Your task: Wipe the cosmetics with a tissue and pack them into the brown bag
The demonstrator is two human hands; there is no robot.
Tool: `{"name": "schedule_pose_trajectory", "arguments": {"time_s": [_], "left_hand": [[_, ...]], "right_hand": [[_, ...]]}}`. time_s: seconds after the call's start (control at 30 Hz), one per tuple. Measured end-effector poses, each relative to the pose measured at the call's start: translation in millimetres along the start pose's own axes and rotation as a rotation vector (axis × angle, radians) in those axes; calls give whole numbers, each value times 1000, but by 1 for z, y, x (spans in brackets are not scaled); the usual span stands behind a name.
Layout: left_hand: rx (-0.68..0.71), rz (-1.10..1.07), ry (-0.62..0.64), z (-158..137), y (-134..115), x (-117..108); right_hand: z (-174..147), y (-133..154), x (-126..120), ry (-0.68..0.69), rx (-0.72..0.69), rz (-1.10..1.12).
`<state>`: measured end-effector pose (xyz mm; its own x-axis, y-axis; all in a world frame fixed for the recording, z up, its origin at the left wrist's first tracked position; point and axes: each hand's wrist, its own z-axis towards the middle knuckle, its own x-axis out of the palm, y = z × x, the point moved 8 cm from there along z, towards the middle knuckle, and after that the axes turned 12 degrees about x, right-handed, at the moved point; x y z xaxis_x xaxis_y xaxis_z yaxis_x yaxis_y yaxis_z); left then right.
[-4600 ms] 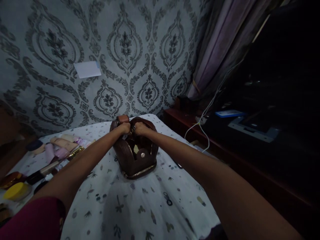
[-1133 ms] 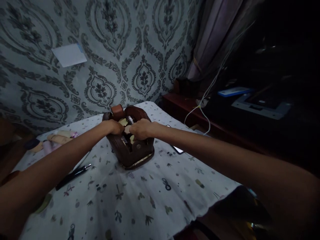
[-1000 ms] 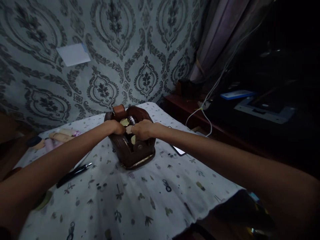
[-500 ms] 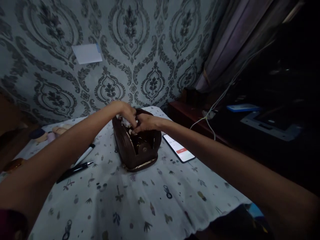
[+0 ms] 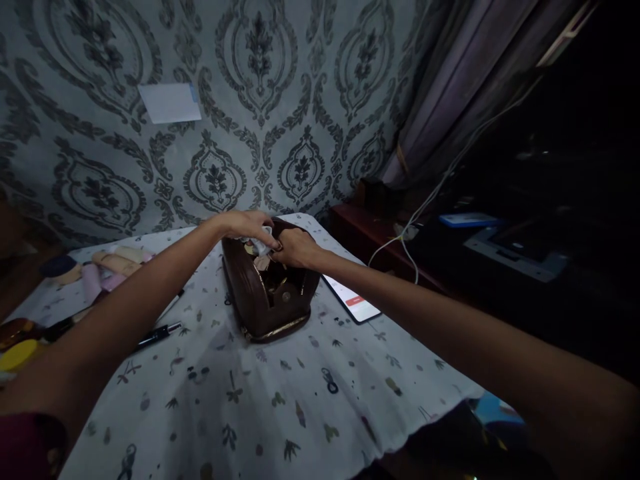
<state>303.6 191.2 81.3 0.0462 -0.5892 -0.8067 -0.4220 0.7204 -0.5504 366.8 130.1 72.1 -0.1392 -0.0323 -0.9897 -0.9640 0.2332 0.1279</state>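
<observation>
A dark brown zip bag (image 5: 255, 300) stands with its top unzipped on the patterned cloth. Over its far left opening is my left hand (image 5: 250, 225), its fingers bent down beside a crumpled whitish thing (image 5: 261, 248). Curled fingers close my right hand (image 5: 296, 248) just inside the mouth of the bag. Both hands' fingertips meet or nearly meet there; whatever they pinch is hidden. Small items lie deep in the bag, too dark to name.
A lit phone (image 5: 356, 303) lies right of the bag. To the left are a black pen (image 5: 159, 335), several pink and beige tubes (image 5: 117, 262) and a yellow lid (image 5: 20, 355). A white cable (image 5: 413, 223) hangs at right. The cloth (image 5: 270, 413) covers the table.
My left hand has flattened and lowered slightly over the bag's opening. My right hand has curled more tightly and shifted a little right relative to the bag. The view has tilted slightly.
</observation>
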Motion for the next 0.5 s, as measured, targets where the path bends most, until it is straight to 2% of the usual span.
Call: {"name": "schedule_pose_trajectory", "arguments": {"time_s": [0.07, 0.13, 0.2, 0.33, 0.5], "left_hand": [[-6, -24, -53, -3, 6, -5], [-22, 49, -54, -3, 10, -7], [-10, 184, 2, -1, 9, -2], [-7, 453, 183, 6, 7, 22], [-33, 504, 230, 6, 9, 39]], "right_hand": [[2, -2, 3, 13, 14, -20], [3, -3, 6, 20, 21, -36], [3, -3, 8, 16, 17, -52], [3, -1, 14, 31, -3, -95], [7, -1, 18, 67, 28, -117]]}}
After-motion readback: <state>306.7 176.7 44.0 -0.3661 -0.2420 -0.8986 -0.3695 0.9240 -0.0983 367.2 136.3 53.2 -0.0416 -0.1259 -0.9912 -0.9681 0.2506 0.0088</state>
